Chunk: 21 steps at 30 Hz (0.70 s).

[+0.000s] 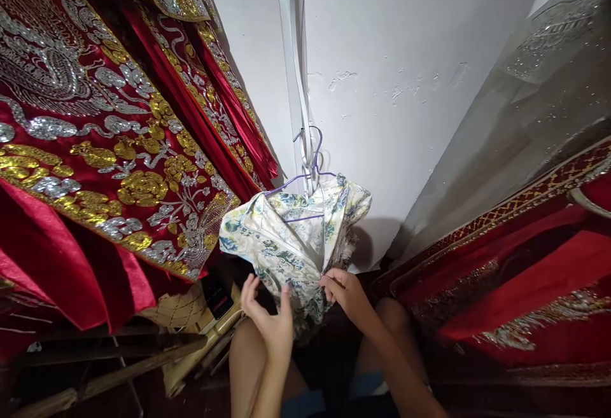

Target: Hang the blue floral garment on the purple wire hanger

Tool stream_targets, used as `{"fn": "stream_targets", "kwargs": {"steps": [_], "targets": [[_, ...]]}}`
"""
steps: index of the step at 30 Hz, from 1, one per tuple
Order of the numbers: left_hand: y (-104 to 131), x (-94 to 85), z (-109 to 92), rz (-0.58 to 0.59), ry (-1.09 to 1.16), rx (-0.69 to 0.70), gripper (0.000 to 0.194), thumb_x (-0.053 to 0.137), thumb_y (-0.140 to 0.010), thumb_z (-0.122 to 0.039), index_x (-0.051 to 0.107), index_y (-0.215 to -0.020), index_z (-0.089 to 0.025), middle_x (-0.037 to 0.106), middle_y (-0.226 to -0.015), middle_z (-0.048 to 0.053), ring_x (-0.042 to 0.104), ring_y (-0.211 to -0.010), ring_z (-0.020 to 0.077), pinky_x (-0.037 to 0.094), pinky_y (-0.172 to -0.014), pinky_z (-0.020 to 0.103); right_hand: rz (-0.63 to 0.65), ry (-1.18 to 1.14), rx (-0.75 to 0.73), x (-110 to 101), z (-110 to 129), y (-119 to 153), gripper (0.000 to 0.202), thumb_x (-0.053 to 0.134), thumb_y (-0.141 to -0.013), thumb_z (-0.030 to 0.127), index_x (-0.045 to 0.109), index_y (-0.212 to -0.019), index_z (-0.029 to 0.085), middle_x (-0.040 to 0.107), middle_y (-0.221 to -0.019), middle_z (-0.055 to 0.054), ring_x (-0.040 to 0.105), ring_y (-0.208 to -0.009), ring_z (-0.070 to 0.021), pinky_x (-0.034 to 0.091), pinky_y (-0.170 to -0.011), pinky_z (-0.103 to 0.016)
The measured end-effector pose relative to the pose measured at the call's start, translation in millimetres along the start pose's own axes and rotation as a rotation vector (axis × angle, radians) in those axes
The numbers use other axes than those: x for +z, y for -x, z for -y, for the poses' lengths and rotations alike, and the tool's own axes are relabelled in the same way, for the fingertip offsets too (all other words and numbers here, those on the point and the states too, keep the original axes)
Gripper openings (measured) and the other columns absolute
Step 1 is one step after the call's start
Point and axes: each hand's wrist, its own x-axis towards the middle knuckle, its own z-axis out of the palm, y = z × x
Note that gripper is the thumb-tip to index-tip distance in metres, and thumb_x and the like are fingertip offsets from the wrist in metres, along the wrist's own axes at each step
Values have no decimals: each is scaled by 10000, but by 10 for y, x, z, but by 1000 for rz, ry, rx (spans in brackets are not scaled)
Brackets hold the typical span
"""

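A white blouse with a blue and yellow floral print (291,259) hangs on a purple wire hanger (296,181) in front of the wall. Its neckline gapes open, showing the inside of the back. My right hand (344,289) pinches the blouse's front edge at the bottom of the V-shaped neckline. At the lower left of the blouse is my left hand (271,321), its thumb and fingers spread apart beside the cloth. Whether its fingertips touch the fabric I cannot tell. The lower part of the blouse falls into shadow between my knees.
White straps (300,81) run down the wall (382,87) to the hanger. Red cloth with gold and silver sequins (143,189) hangs at the left. Below it, a dark phone (218,297) lies on a bamboo seat (191,354). More red embroidered cloth (534,278) stands at the right.
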Motion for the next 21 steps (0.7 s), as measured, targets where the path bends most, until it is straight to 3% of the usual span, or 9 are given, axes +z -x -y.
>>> {"fn": "stream_targets", "kwargs": {"steps": [2,5,6,9,11,13,16,19,21], "targets": [[128,109,18,161,-29,146,426,713,-824,-306,545,-1207,-223,560,-1293,133,505,-1275,297,368,-1103,443,45,-64,40,17,-2,30,225,593,-831,341,624,-671,185,556,-518,15,453,-494,-132,341,-519,-265],[234,305,-6,491,-6,168,57,540,-918,-237,564,-964,-214,612,-915,62,596,-913,235,467,-831,351,117,-118,54,22,59,48,210,605,-806,336,623,-659,187,552,-490,22,416,-448,-116,305,-481,-260],[242,359,-25,536,-11,172,80,486,-942,-226,535,-880,-214,579,-833,45,572,-829,221,449,-762,330,125,-116,51,-1,108,32,214,612,-801,342,625,-653,189,531,-466,30,396,-431,-112,288,-470,-261],[212,438,-92,618,-65,258,204,412,-979,-215,473,-784,-215,525,-787,37,518,-778,207,398,-726,315,49,-112,10,-159,390,-117,237,635,-783,363,619,-609,202,426,-399,64,325,-399,-104,263,-450,-263],[176,430,-118,691,-117,329,202,397,-985,-199,492,-807,-211,549,-817,46,514,-785,203,383,-733,312,-48,-149,-57,-298,690,-285,313,664,-773,378,557,-528,216,389,-400,76,295,-396,-90,302,-460,-263],[130,399,-112,741,-186,378,212,389,-988,-192,513,-817,-208,568,-815,50,511,-767,201,372,-722,310,-64,-184,-147,-403,1029,-464,408,703,-768,380,495,-458,213,365,-394,82,288,-395,-70,366,-507,-267],[23,347,-57,783,-276,416,226,406,-982,-202,551,-808,-206,581,-790,52,514,-732,203,366,-697,307,-41,-325,-233,-429,1434,-649,266,732,-763,401,664,-655,167,384,-420,88,279,-399,-68,270,-444,-244],[-154,303,-53,838,-274,407,211,457,-972,-238,601,-821,-203,602,-802,49,544,-736,202,389,-700,301,-45,-398,-315,-341,1562,-669,289,724,-783,430,696,-780,142,428,-441,76,301,-409,-73,225,-420,-237],[-323,290,-150,812,-174,383,156,510,-966,-274,649,-971,-204,634,-875,55,595,-816,209,433,-766,306,-53,-368,-312,-277,1521,-615,283,700,-807,434,688,-801,151,451,-448,72,330,-414,-79,250,-423,-231]]}}
